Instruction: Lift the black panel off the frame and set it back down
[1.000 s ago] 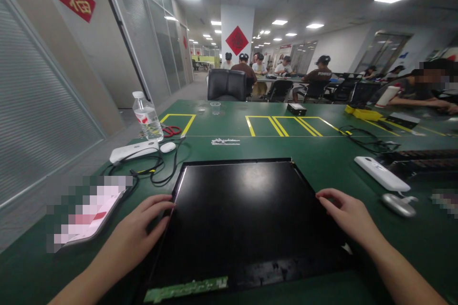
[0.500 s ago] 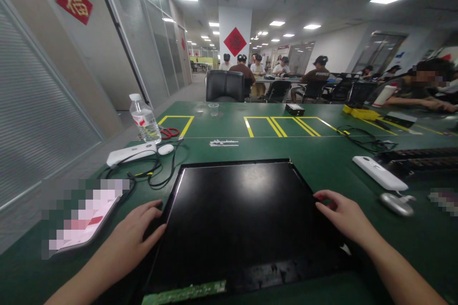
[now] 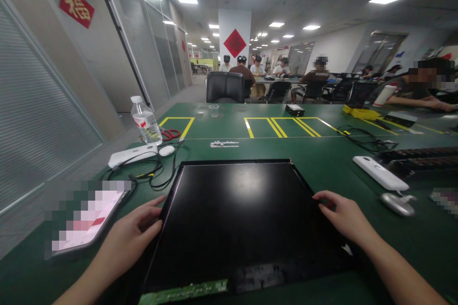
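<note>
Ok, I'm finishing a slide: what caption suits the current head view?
Left hand and right hand, fingers at opposite edges of a black panel on a green table.

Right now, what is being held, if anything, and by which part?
The black panel has the left hand at its left edge, the right hand at its right edge; whether gripped or merely touched cannot be told.

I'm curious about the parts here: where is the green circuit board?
In the head view, the green circuit board lies low, left of centre, along the near edge of the black screen, closer to the left hand than the right hand.
</note>
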{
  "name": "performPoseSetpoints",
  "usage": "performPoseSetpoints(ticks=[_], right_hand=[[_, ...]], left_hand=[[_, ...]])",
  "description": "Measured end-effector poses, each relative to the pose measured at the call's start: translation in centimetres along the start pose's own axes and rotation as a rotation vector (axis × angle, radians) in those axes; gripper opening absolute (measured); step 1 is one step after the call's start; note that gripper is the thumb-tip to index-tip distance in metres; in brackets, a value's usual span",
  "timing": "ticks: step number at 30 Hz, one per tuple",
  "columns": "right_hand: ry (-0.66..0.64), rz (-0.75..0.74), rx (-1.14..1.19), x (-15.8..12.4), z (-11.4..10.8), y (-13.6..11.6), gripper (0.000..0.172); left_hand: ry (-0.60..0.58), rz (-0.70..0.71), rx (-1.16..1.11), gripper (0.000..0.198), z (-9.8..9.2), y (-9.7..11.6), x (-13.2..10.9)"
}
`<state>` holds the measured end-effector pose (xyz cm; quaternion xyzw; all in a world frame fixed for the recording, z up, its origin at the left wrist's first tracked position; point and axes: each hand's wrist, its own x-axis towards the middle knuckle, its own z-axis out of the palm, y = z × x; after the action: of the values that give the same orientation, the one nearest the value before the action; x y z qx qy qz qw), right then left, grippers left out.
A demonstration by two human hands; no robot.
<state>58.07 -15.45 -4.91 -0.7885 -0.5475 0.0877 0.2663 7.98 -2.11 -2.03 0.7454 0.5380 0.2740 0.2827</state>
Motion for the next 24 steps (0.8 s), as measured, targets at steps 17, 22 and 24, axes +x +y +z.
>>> performPoseSetpoints(ticks=[17, 22, 24], right_hand=[[-0.007, -0.037, -0.018, 0.2, 0.5, 0.4, 0.025], [0.008, -0.055, -0.005, 0.1, 0.6, 0.2, 0.024], [0.012, -0.055, -0.005, 0.1, 0.6, 0.1, 0.023]], left_hand=[[0.145, -0.543, -1.064, 0.031, 2.7, 1.8, -0.7], [0.119, -0.581, -1.110, 0.041, 2.8, 2.3, -0.9], [0.108, -0.599, -1.111, 0.044, 2.9, 2.3, -0.8]])
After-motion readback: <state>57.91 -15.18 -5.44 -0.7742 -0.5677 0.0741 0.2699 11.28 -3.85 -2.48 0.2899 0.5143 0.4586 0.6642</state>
